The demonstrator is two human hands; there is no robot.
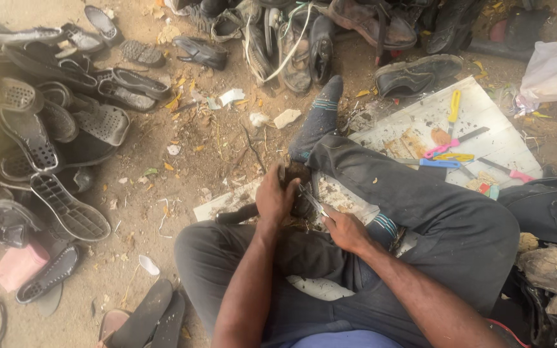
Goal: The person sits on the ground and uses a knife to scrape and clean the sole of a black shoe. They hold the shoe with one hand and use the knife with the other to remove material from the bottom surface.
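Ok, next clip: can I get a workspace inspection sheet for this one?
Surface: sandy ground; white board under the right leg.
Job's things: dark worn shoe gripped by left hand; right hand holds thin metal blade against it.
Clutter: yellow-handled cutter, pink-handled scissors, blue-handled knife on board.
Hands: both busy.
Cables: nothing seen.
Surroundings: pile of dark sandals at left; more shoes ahead.

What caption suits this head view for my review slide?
Seated on sandy ground, a person's left hand grips a dark shoe while the right hand works it with a small blade.
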